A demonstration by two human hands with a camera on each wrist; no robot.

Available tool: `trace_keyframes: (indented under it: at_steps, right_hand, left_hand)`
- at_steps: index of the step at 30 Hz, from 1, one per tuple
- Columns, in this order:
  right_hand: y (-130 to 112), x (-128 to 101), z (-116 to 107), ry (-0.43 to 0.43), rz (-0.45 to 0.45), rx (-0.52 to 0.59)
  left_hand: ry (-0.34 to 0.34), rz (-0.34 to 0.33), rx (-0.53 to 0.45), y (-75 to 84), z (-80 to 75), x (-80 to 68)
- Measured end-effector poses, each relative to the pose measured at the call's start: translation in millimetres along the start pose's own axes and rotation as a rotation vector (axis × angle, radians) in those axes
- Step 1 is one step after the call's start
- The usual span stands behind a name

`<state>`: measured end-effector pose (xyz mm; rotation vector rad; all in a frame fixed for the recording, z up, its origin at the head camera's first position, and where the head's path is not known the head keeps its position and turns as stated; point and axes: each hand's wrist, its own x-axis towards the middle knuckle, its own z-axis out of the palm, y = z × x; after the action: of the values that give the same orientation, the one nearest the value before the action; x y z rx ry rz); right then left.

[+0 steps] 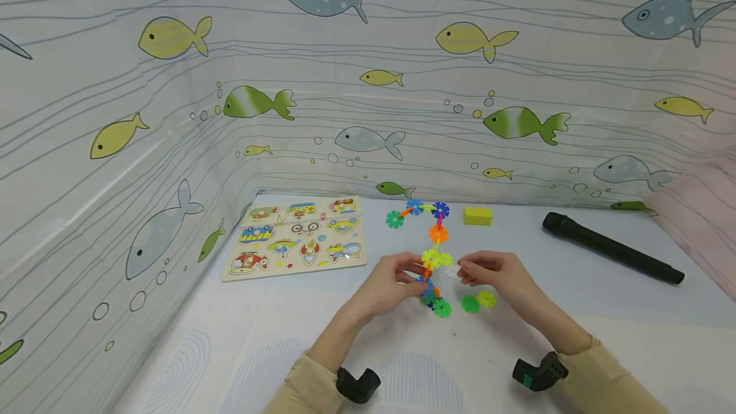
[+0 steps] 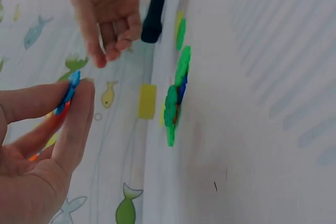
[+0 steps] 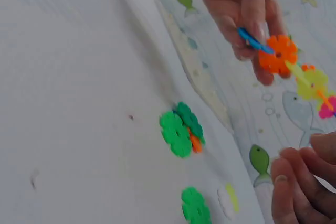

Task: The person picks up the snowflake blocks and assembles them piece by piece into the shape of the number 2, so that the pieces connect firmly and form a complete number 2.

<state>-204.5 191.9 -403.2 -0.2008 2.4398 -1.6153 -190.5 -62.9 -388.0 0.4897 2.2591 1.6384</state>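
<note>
My left hand (image 1: 386,286) pinches a blue notched plastic disc (image 2: 68,93) between thumb and fingers. This disc ends a zigzag chain of interlocking flower-shaped discs, with an orange disc (image 3: 278,54) beside it and yellow discs (image 1: 435,259) further along. The far end, a green disc (image 1: 395,219), lies toward the back. To the right, my right hand (image 1: 496,270) hovers with loosely bent fingers; no piece shows between them in the left wrist view. A white disc (image 1: 452,271) appears close to its fingertips. Below the left hand lies a cluster of green discs (image 3: 176,134) with blue and orange bits.
Loose green (image 1: 469,304) and yellow (image 1: 486,299) discs lie near the right hand. A yellow block (image 1: 477,216) sits behind. On the left is a wooden vehicle puzzle board (image 1: 296,235); on the right, a black microphone-like stick (image 1: 612,248). A fish-print curtain (image 1: 368,107) encloses the back.
</note>
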Motion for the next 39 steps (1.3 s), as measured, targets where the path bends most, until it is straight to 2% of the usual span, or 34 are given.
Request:
trace_keyframes:
  at_steps: [4, 9, 17, 20, 25, 32, 39]
  right_hand:
    - [18, 9, -19, -0.043, -0.008, -0.144]
    - [36, 16, -37, -0.147, -0.045, -0.254]
    - [41, 12, -42, -0.260, -0.139, -0.417]
    - [38, 10, -37, -0.264, -0.155, -0.448]
    - [36, 9, -30, -0.245, -0.119, -0.482]
    - [36, 8, -29, -0.246, -0.122, -0.517]
    - [27, 4, -25, -0.138, -0.066, -0.714]
  left_hand:
    - [0.026, 0.006, -0.018, 0.3, -1.1, 0.1]
    - [0.041, 0.020, -0.022, 0.2, -1.5, 0.2]
    - [0.074, 0.008, -0.026, 1.3, -3.6, 1.0]
    - [0.077, 0.004, -0.032, 1.5, -3.6, 1.4]
    - [0.067, 0.006, -0.051, 1.0, -3.4, 1.4]
    - [0.061, 0.021, -0.064, -1.0, -2.9, 1.1]
    - [0.061, 0.022, -0.063, -1.9, -2.7, 1.9]
